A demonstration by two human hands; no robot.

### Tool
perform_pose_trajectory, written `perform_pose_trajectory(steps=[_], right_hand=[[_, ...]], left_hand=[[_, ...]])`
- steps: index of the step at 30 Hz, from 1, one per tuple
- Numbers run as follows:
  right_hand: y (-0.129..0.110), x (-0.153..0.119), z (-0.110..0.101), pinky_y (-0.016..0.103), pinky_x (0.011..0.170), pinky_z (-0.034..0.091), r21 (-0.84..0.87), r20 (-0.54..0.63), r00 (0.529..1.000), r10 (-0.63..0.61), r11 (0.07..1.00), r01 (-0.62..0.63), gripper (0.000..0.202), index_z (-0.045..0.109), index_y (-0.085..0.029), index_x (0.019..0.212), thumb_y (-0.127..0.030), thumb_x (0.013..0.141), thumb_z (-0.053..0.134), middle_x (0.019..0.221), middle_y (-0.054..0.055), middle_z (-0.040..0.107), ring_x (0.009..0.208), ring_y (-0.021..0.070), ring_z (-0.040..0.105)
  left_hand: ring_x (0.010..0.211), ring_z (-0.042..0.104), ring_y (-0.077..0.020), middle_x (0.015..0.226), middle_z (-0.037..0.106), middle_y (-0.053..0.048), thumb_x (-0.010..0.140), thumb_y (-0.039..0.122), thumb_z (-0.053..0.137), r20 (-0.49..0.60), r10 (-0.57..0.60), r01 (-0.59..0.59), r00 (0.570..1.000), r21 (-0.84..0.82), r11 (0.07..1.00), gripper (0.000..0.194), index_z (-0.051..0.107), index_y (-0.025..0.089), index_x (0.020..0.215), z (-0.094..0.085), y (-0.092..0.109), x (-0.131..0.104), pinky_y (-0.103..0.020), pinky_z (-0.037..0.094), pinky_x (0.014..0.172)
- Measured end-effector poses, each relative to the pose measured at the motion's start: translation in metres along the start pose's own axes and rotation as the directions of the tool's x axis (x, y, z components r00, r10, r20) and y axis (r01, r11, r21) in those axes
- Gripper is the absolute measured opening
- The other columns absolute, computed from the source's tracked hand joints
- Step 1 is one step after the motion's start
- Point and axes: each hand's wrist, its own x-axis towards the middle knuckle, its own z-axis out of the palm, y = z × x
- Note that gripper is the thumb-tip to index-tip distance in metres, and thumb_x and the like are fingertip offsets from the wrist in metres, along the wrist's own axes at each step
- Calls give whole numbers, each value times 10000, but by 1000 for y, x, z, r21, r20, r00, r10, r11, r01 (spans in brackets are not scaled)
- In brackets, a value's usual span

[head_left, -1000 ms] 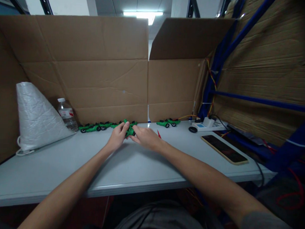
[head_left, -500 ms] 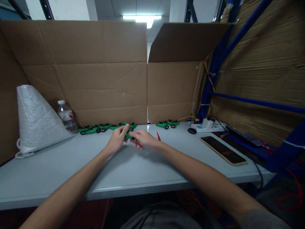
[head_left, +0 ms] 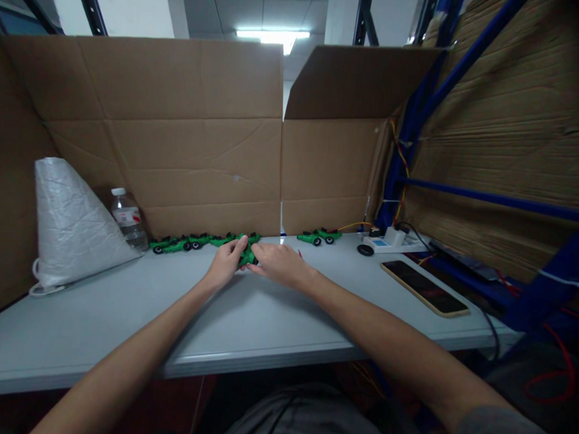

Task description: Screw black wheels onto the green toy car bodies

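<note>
A green toy car with black wheels (head_left: 247, 258) is held between my two hands above the middle of the table. My left hand (head_left: 225, 263) is closed on its left side, thumb on top. On its right side, my right hand (head_left: 279, 263) has its fingers closed against the car; part of the car is hidden by the fingers. Behind my hands, several green toy cars (head_left: 172, 245) stand in a row along the cardboard. More green cars (head_left: 318, 236) stand to the right. A small red pointed object (head_left: 300, 254) shows just behind my right hand.
At the left are a silvery bag (head_left: 75, 228) and a water bottle (head_left: 128, 221). A phone (head_left: 424, 287) lies on the right of the white table (head_left: 266, 330), near a power strip (head_left: 390, 242) and a black wheel (head_left: 365, 250). Cardboard walls (head_left: 187, 150) and a blue frame surround it.
My right hand has turned and moved slightly up on the green toy car, its fingers now drawn in. It covers most of the red object. The view has shifted slightly.
</note>
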Motion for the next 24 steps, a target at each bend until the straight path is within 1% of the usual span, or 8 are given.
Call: perform_pose_trajectory(steps=[3, 7, 11, 14, 16, 20, 22, 24], right_hand=[[3, 5, 2, 264, 609, 447, 353, 117, 982, 150, 918, -182, 331, 636, -174, 937, -500, 995, 629, 855, 101, 719, 693, 188, 658], [7, 9, 6, 239, 483, 407, 692, 475, 866, 156, 542, -477, 624, 642, -176, 877, -676, 1051, 312, 659, 22, 618, 472, 117, 495], [2, 2, 8, 249, 590, 437, 530, 158, 970, 187, 812, -242, 437, 644, -191, 963, -625, 923, 675, 809, 59, 685, 667, 166, 614], [-2, -1, 7, 269, 647, 431, 341, -12, 990, 141, 931, -128, 374, 646, -186, 976, -526, 879, 771, 881, 91, 700, 776, 207, 640], [-2, 1, 5, 263, 587, 411, 440, 138, 974, 177, 870, -221, 390, 649, -183, 905, -568, 967, 632, 767, 67, 668, 665, 181, 603], [2, 6, 3, 248, 454, 356, 638, 577, 803, 147, 532, -556, 599, 625, -189, 814, -628, 1064, 303, 605, 14, 574, 454, 127, 445], [3, 3, 4, 230, 452, 343, 678, 519, 836, 181, 508, -531, 489, 614, -194, 837, -618, 1025, 460, 619, -8, 572, 458, 110, 432], [2, -3, 7, 201, 492, 344, 696, 247, 931, 268, 620, -363, 361, 599, -204, 899, -504, 850, 792, 687, -30, 598, 522, 93, 472]], left_hand=[[462, 460, -136, 508, 547, -5, 956, 757, 428, 26, -17, 18, 1000, -22, 1000, 655, 582, 184, 679, -1, 4, -2, -258, 314, 448], [445, 430, -125, 527, 556, -8, 963, 762, 400, 42, -6, 9, 999, -61, 998, 662, 575, 185, 689, -3, 13, -4, -257, 303, 437], [483, 434, -126, 536, 512, 14, 939, 758, 465, -40, 11, -13, 999, -59, 998, 621, 529, 197, 681, -3, 9, -2, -256, 318, 456], [481, 438, -131, 525, 507, 16, 948, 752, 455, -29, 11, -12, 1000, -40, 999, 616, 538, 197, 693, -3, 4, -1, -258, 310, 455], [476, 452, -133, 522, 528, 10, 967, 741, 425, 8, 11, -11, 1000, -23, 1000, 622, 557, 193, 705, -3, 3, -1, -258, 317, 462], [511, 490, -136, 553, 555, 10, 994, 702, 427, 21, 51, -52, 998, 24, 998, 597, 573, 187, 731, -5, 7, -3, -256, 363, 520], [540, 509, -137, 572, 557, 15, 999, 682, 449, 5, 78, -78, 997, 55, 995, 571, 575, 187, 744, -6, 6, -3, -253, 376, 550], [576, 526, -138, 594, 553, 21, 998, 662, 483, -23, 107, -105, 994, 90, 990, 541, 573, 187, 754, -6, 3, -3, -250, 383, 577]])
